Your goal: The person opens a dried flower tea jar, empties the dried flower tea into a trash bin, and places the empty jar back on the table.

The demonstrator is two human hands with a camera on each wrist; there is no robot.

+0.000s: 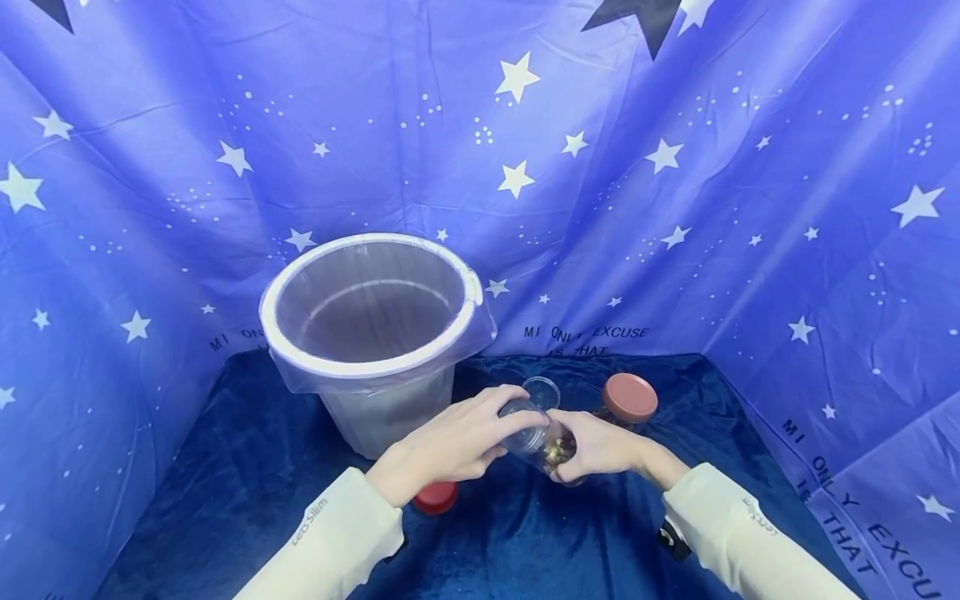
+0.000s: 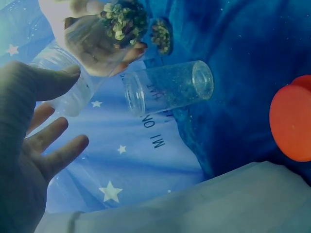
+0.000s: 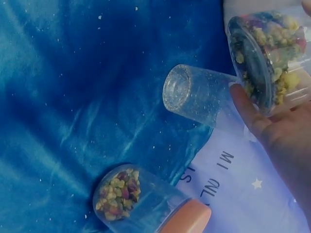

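Note:
A clear jar (image 2: 90, 41) with dried flower buds (image 2: 124, 24) in its base end is held tilted between both hands, its threaded mouth toward the left. My right hand (image 1: 603, 446) grips it round the lower body. At the neck, my left hand (image 1: 457, 437) pinches with the thumb across the near side, while its other fingers (image 2: 68, 150) spread out. Just beyond stands a second clear jar (image 3: 204, 92), without a lid and with only specks on its wall. To the right, a jar (image 3: 150, 204) with a pinkish lid (image 1: 630, 396) holds more dried buds.
A large white bin (image 1: 390, 408) lined with a clear bag stands at the back left. Under my left forearm lies a red lid (image 1: 437, 497). Dark blue cloth (image 1: 247, 500) covers the surface, and a star-patterned curtain (image 1: 420, 125) encloses the back and sides.

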